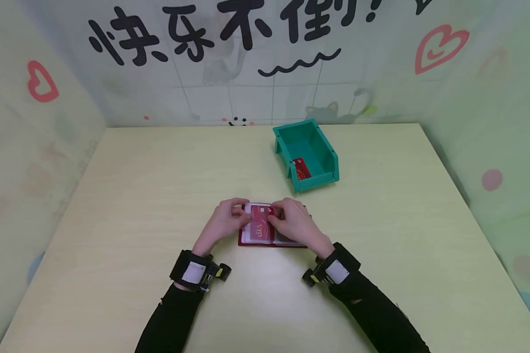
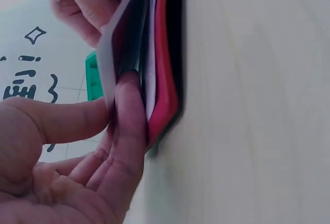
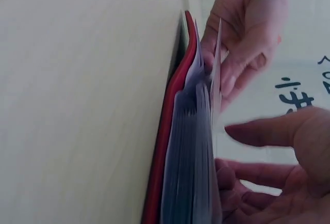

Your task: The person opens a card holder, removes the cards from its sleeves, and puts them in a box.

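A red-covered card holder (image 1: 256, 244) with clear sleeve pages lies spread on the table. On its left page shows a red card (image 1: 259, 228) marked VIP. My left hand (image 1: 227, 219) is at the holder's left side; in the left wrist view its thumb and finger pinch the edge of a raised sleeve page (image 2: 107, 64), one finger tucked behind it. My right hand (image 1: 295, 221) bends over the card's right edge and covers part of the right page. In the right wrist view, its thumb and fingers stand apart beside the stacked pages (image 3: 188, 157).
A teal bin (image 1: 311, 185) stands behind the holder, slightly right, with another red card (image 1: 301, 169) inside. Both wrists wear black camera bands. The pale table (image 1: 159, 171) meets printed walls at the back and sides.
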{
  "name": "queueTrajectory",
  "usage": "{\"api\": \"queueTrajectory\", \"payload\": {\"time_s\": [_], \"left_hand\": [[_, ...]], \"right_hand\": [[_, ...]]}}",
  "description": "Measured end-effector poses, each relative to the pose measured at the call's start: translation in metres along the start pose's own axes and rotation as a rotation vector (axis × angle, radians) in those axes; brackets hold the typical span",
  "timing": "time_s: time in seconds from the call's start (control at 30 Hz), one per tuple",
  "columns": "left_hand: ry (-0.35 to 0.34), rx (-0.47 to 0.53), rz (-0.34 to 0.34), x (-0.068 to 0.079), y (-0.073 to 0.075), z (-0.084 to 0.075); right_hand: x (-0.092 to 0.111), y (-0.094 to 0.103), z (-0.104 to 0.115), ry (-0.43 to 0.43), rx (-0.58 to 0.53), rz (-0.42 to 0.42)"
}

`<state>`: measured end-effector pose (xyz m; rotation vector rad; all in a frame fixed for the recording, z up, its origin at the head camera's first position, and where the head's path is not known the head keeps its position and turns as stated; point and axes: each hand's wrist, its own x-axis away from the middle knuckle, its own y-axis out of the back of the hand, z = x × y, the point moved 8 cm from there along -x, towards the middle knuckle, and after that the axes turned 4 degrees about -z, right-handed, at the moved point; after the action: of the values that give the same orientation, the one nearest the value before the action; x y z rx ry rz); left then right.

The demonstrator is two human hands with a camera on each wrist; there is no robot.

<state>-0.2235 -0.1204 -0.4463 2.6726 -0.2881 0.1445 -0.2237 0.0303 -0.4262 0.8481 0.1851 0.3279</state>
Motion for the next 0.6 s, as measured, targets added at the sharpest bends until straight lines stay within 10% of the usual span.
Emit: {"api": "queueTrajectory", "payload": {"time_s": [0.2,0.6], "left_hand": [[0.101,0.160,0.010,-0.002,-0.002,0.017],[0.116,0.128,0.017,-0.002,-0.002,0.020]], "right_hand": [[-0.004,-0.004,-0.005,-0.002,0.041,0.044],[-0.007,-0.002,-0.011,-0.035,-0.028,-0.004]]}}
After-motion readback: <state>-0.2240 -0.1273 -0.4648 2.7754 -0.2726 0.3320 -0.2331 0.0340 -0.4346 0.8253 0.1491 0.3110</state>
